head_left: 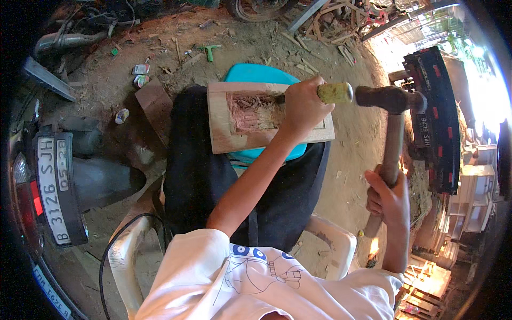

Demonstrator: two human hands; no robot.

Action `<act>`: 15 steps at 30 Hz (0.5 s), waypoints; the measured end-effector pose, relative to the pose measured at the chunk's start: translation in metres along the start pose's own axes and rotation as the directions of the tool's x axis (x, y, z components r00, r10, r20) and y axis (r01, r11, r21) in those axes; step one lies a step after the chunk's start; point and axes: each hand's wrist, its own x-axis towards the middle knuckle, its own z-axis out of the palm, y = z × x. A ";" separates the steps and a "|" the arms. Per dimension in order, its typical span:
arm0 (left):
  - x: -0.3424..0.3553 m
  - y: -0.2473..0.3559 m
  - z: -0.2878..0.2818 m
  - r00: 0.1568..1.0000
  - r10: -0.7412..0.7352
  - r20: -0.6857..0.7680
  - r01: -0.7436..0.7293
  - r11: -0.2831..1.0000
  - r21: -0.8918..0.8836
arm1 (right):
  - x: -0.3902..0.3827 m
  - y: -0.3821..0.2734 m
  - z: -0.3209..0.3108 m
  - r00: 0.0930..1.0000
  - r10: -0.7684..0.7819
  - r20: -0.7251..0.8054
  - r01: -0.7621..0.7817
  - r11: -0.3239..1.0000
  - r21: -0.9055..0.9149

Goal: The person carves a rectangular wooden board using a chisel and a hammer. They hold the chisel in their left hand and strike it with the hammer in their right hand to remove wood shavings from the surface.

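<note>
A pale wooden board (224, 122) with a carved, reddish recess full of chips rests across my lap on a turquoise seat-like panel (248, 73). My left hand (304, 104) is closed round a chisel with a yellow handle (336, 92) at the board's right side; its blade points left into the recess and is mostly hidden. At the right, my right hand (388, 197) grips the wooden shaft of a hammer (393, 141). The hammer's dark head (384, 98) is just right of the handle's end, with a small gap between them.
I sit in a white plastic chair (336, 240). A motorbike rear (106, 181) with a plate stands at left, a black cable (114, 240) beside the chair. Wood scraps and a green tool (209, 52) lie on the dirt ground (352, 64). Vehicle parts (442, 138) and wooden pieces fill the right.
</note>
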 end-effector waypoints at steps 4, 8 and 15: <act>0.000 0.001 0.003 0.999 -0.008 -0.040 0.007 1.000 -0.026 | 0.003 0.006 -0.017 0.915 -0.393 -0.091 0.396 0.918 0.021; -0.001 -0.001 0.007 1.000 0.018 -0.016 -0.019 0.999 -0.028 | 0.019 0.026 0.002 0.994 -0.097 0.060 0.089 0.989 0.115; -0.003 0.004 0.002 0.999 -0.042 0.004 0.042 0.996 -0.073 | 0.005 0.009 -0.010 0.944 -0.319 -0.088 0.327 0.940 0.098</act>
